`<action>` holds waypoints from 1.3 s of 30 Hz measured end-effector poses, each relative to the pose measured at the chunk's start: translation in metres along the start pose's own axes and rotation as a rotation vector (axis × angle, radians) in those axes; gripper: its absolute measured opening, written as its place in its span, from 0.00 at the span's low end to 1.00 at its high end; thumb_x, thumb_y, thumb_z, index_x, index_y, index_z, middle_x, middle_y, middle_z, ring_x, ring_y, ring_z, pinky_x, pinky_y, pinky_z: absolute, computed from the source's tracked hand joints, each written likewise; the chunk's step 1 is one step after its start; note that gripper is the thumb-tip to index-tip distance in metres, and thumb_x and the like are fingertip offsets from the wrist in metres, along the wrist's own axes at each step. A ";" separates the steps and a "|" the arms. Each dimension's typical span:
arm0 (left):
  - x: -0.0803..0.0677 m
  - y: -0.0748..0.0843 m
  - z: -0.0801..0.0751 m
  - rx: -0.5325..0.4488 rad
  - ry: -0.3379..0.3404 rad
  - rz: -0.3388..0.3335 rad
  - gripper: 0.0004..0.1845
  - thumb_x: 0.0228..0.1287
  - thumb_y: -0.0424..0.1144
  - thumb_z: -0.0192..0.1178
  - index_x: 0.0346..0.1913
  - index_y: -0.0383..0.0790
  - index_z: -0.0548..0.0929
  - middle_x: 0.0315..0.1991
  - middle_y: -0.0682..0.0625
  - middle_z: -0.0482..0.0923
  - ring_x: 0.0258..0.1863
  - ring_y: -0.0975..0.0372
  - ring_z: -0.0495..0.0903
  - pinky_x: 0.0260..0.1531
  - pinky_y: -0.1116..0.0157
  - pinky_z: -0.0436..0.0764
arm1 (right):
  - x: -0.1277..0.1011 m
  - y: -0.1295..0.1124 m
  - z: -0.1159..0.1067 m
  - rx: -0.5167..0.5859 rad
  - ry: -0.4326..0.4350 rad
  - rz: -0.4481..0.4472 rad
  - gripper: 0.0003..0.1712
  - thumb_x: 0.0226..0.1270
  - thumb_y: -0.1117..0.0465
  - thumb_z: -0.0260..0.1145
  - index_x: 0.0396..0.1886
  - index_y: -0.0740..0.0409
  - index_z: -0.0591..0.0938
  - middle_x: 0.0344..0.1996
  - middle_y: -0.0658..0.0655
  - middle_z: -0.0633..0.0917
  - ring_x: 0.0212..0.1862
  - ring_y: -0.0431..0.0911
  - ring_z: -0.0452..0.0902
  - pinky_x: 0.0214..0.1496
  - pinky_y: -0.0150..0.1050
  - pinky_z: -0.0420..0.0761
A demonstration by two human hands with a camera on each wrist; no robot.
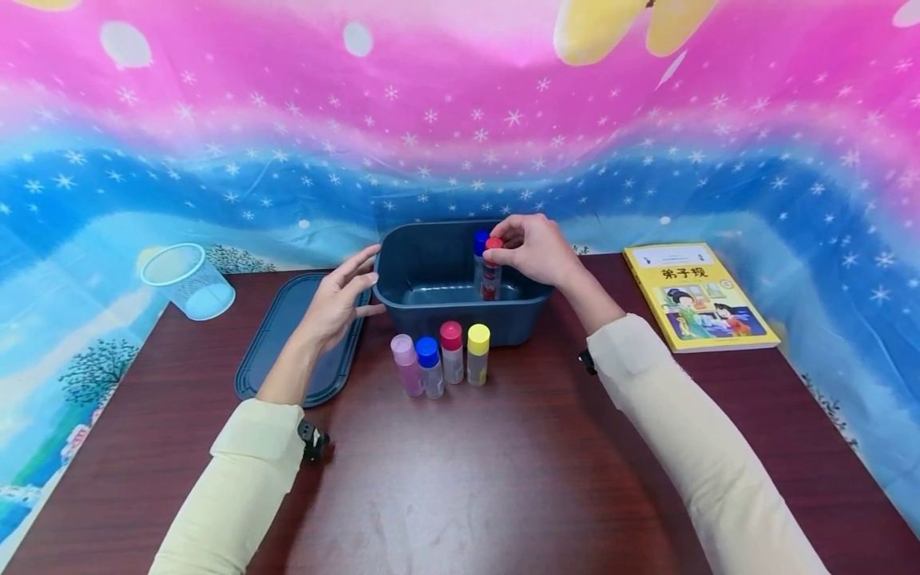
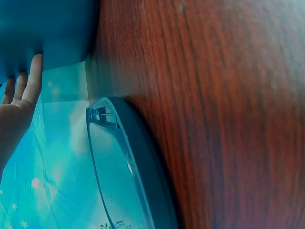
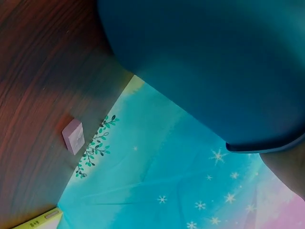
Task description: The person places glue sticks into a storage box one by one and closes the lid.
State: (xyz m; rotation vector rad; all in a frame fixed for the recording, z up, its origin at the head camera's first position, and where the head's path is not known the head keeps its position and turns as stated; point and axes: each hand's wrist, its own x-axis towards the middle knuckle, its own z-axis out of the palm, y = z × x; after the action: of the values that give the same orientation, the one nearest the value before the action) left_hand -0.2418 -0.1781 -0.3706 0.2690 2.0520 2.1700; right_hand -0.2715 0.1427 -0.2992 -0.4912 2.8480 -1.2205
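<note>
My right hand [image 1: 535,249]: my fingertips pinch the cap of the red-capped bottle [image 1: 492,270], which stands upright inside the dark blue bin [image 1: 402,263], toward its right side.
Blue-capped bottle in the bin [image 1: 479,254]: it stands just behind the red-capped one, touching or nearly touching it; I cannot tell which.
My left hand [image 1: 338,297]: fingers straight and spread, holding nothing, the fingertips against the bin's left outer wall. The left wrist view shows those fingers [image 2: 29,86] lying flat on the blue wall.
Lid [image 1: 287,335]: the bin's dark lid lies flat on the table [image 1: 503,479] under my left hand, just left of the bin; its rim [image 2: 128,157] shows in the left wrist view.
Row in front of the bin: four bottles stand upright close together: pink-capped bottle [image 1: 406,364], blue-capped bottle [image 1: 429,366], red-capped bottle in the row [image 1: 451,351], yellow-capped bottle [image 1: 477,354].
Clear cup [image 1: 188,280]: tipped on its side at the far left, well apart from the bin.
Yellow book [image 1: 697,297]: flat on the table's right side, well apart from my hand.
Small pink block [image 3: 73,136]: on the table edge near the cloth, seen only from the right wrist.
</note>
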 end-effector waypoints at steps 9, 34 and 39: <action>-0.001 0.000 -0.001 0.007 -0.001 0.000 0.28 0.79 0.37 0.51 0.78 0.49 0.64 0.79 0.42 0.51 0.77 0.50 0.55 0.57 0.40 0.76 | 0.002 0.000 0.001 -0.045 -0.056 -0.010 0.16 0.67 0.58 0.73 0.51 0.61 0.85 0.47 0.59 0.86 0.51 0.51 0.82 0.56 0.48 0.82; -0.001 0.000 0.000 0.003 0.001 -0.005 0.28 0.80 0.36 0.51 0.79 0.49 0.64 0.79 0.42 0.52 0.77 0.51 0.55 0.57 0.41 0.76 | 0.003 -0.002 0.003 -0.096 -0.136 0.010 0.19 0.68 0.61 0.72 0.57 0.61 0.83 0.52 0.59 0.85 0.56 0.53 0.80 0.61 0.50 0.79; -0.001 0.000 -0.001 0.001 0.006 -0.004 0.28 0.80 0.37 0.51 0.78 0.49 0.65 0.79 0.43 0.52 0.77 0.52 0.55 0.57 0.41 0.77 | 0.003 0.000 0.002 -0.056 -0.127 -0.004 0.19 0.69 0.64 0.70 0.57 0.62 0.83 0.53 0.60 0.84 0.57 0.52 0.79 0.62 0.49 0.79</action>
State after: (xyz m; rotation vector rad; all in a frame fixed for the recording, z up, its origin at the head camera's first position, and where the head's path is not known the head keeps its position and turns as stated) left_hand -0.2413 -0.1787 -0.3706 0.2591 2.0550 2.1699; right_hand -0.2743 0.1402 -0.2998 -0.5548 2.7820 -1.0712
